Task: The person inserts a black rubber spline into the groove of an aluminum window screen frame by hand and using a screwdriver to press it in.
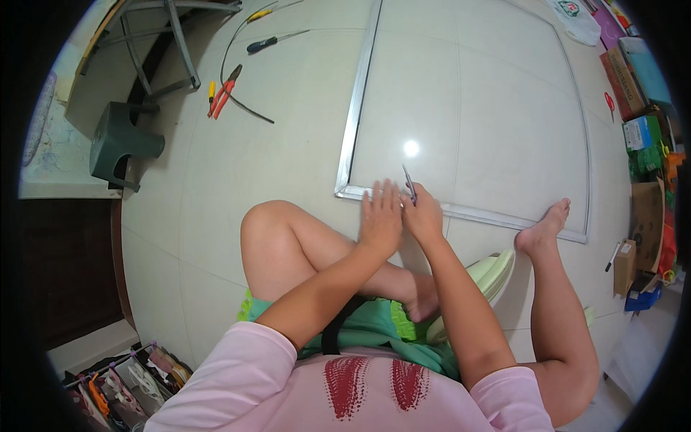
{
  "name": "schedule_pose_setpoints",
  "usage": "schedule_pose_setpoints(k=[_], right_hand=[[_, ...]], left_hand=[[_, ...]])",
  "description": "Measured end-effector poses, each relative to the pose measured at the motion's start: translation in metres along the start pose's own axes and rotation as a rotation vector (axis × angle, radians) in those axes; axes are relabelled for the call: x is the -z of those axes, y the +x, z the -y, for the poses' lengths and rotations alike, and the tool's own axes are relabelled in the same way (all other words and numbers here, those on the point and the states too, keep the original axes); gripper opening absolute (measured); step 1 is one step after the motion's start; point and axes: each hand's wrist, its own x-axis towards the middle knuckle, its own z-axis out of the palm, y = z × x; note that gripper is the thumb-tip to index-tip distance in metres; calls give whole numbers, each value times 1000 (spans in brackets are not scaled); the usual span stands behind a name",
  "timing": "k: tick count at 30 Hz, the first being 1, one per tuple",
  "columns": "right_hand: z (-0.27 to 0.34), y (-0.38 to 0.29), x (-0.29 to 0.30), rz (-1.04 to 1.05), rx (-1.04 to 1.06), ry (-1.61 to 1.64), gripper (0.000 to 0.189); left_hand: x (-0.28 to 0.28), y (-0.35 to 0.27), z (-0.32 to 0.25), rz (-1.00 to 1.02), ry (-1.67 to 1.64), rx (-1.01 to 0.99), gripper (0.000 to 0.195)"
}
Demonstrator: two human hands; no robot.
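A large rectangular metal-edged frame (pixel 356 113) lies flat on the tiled floor before me, with one corner near my hands. My left hand (pixel 382 216) rests flat with its fingers spread over the frame's near edge, and it holds nothing that shows. Just to its right, my right hand (pixel 423 213) is closed around a slim tool (pixel 409 183), perhaps scissors or a small blade, whose thin tip points away from me. Its handle is mostly hidden by the fingers. My bare right foot touches the frame's near edge farther right.
Red-handled pliers (pixel 224 97), a yellow-handled screwdriver (pixel 211 94), a black-handled screwdriver (pixel 263 45) and a dark cable (pixel 248 109) lie at the upper left. A green plastic stool (pixel 110 140) stands at the left. Red scissors (pixel 609 101) and cardboard boxes (pixel 645 227) are at the right.
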Motion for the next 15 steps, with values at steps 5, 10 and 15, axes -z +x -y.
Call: schedule_pose_setpoints(k=[5, 10, 15], right_hand=[[18, 9, -18, 111, 12, 60, 29], [18, 14, -52, 86, 103, 129, 24], [48, 26, -56, 67, 69, 150, 17]], left_hand=[[19, -2, 31, 264, 90, 290, 81], [36, -7, 45, 319, 80, 297, 82], [96, 14, 73, 465, -309, 265, 36]])
